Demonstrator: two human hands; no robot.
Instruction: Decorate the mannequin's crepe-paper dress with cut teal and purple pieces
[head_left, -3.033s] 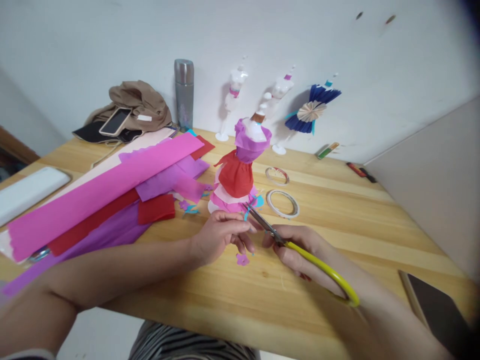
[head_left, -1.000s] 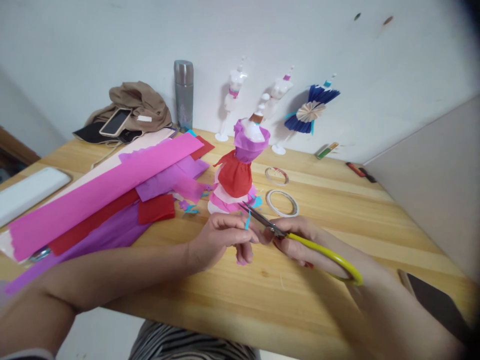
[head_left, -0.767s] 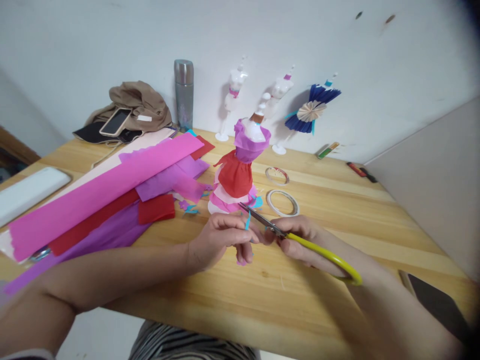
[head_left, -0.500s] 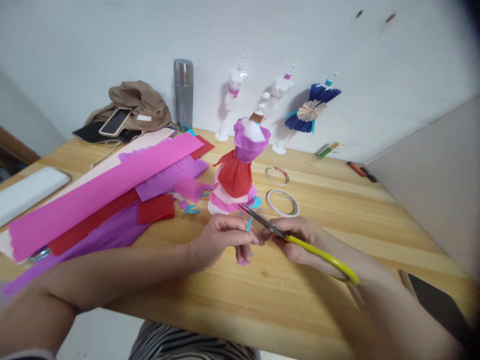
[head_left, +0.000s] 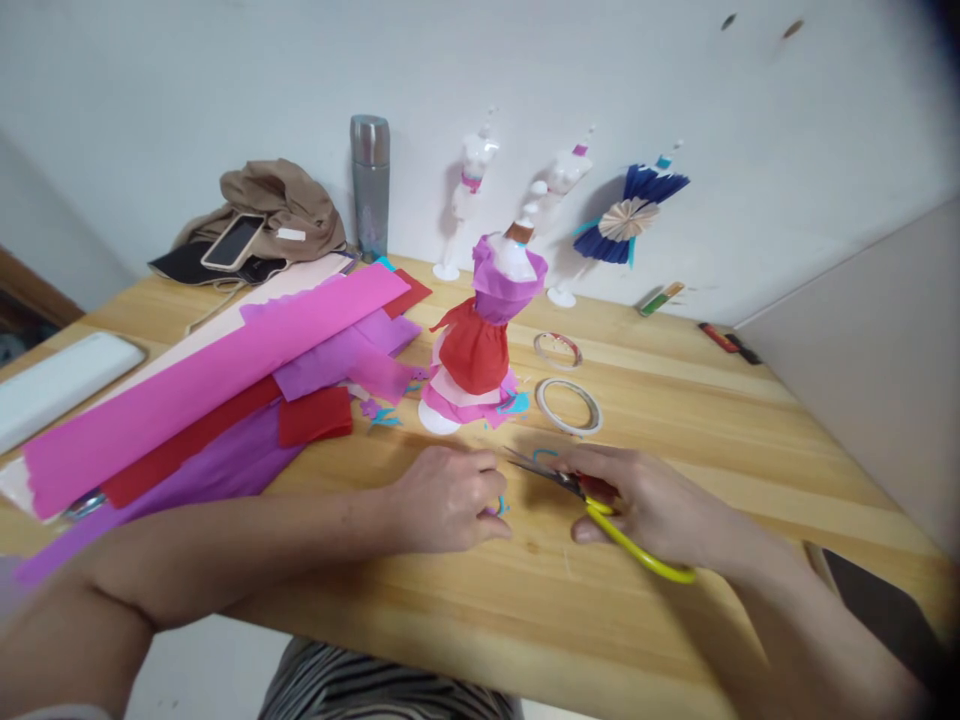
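My left hand (head_left: 450,500) is low over the table, back upward, its fingers curled in. Between thumb and fingers shows a small blue and purple paper piece (head_left: 501,507), mostly hidden. My right hand (head_left: 645,495) grips scissors (head_left: 637,555) with yellow handles, their blades pointing left toward my left hand without touching it. A curled blue strip (head_left: 545,453) shows just behind the blades. Beyond my hands stands a small white dress form (head_left: 517,262) in a purple paper bodice and red paper skirt (head_left: 474,350), with pink and purple layers below.
Coloured crepe paper sheets (head_left: 217,375) are heaped at left, near a white case (head_left: 67,385). Two tape rolls (head_left: 568,406) lie right of the dress form. Several more forms, one in a blue pleated dress (head_left: 628,215), and a flask (head_left: 370,190) stand along the wall.
The scissors have swung down and right, away from my left hand. My left hand has turned palm-down and lowered onto the small paper piece. A blue strip now shows by the blades.
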